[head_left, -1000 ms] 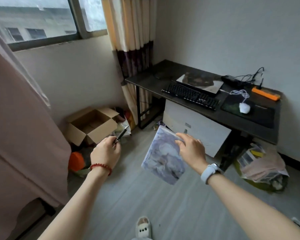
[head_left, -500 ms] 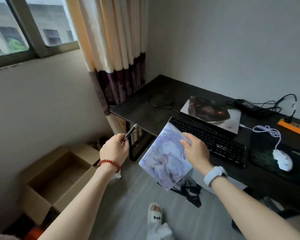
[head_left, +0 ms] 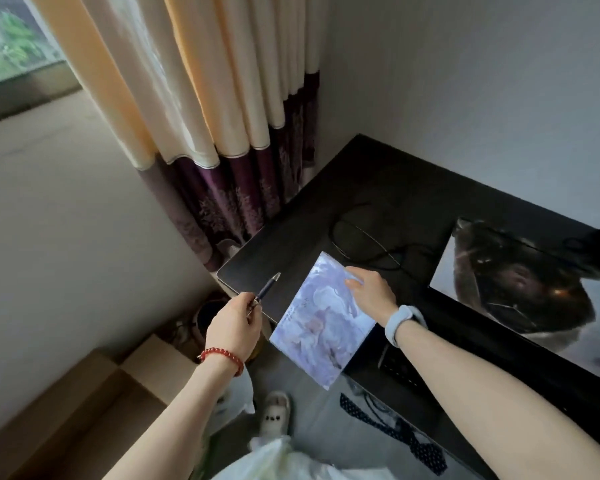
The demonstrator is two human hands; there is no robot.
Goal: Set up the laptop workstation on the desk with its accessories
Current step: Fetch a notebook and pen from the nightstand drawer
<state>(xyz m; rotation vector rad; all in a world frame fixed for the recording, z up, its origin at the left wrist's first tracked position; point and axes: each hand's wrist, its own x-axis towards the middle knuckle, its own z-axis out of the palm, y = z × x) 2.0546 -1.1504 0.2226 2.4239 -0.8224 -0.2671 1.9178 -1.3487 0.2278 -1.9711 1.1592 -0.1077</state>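
Over the desk's (head_left: 378,188) left corner, head view: my left hand (head_left: 234,329) is pinching a pen (head_left: 266,292); my right hand (head_left: 371,292) is gripping a pale notebook (head_left: 321,327) by its top edge, laptop (head_left: 520,289) lying further right on the desk.

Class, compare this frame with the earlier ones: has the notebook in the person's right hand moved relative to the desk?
Yes. The notebook, held by the right hand, has come forward from out over the floor to overlap the desk at its front left corner.
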